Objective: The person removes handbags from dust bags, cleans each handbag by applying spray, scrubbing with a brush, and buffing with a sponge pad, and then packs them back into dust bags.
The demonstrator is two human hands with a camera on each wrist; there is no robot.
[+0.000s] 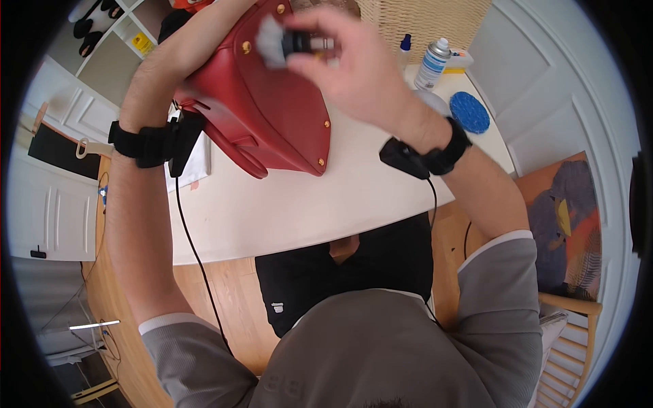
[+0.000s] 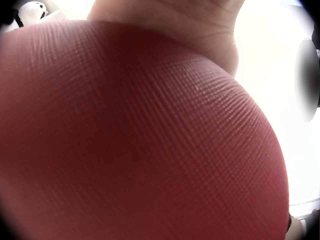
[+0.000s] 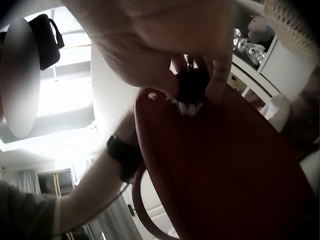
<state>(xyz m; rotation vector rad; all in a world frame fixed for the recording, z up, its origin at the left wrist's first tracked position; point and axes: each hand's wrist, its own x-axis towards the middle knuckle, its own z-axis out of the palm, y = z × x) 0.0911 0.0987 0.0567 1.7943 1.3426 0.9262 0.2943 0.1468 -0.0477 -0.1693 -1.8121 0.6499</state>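
A red handbag [image 1: 272, 115] is tipped up on its side over the white table [image 1: 306, 204], brass studs showing. My left hand [image 2: 190, 25] holds it from the far side, palm against the grained red leather [image 2: 140, 140]; its fingers are hidden. My right hand [image 1: 299, 44] pinches a small black-handled brush [image 1: 303, 42] whose white bristles [image 1: 269, 41] touch the bag near a stud. In the right wrist view the brush [image 3: 192, 90] sits between thumb and fingers against the bag [image 3: 225, 175].
At the table's far right stand a spray can [image 1: 432, 64], a small blue-capped bottle [image 1: 405, 46] and a blue round pad [image 1: 469, 112]. A wicker basket [image 1: 422, 20] is behind them. White paper [image 1: 198, 163] lies under the bag. A wooden chair [image 1: 571, 326] stands at the right.
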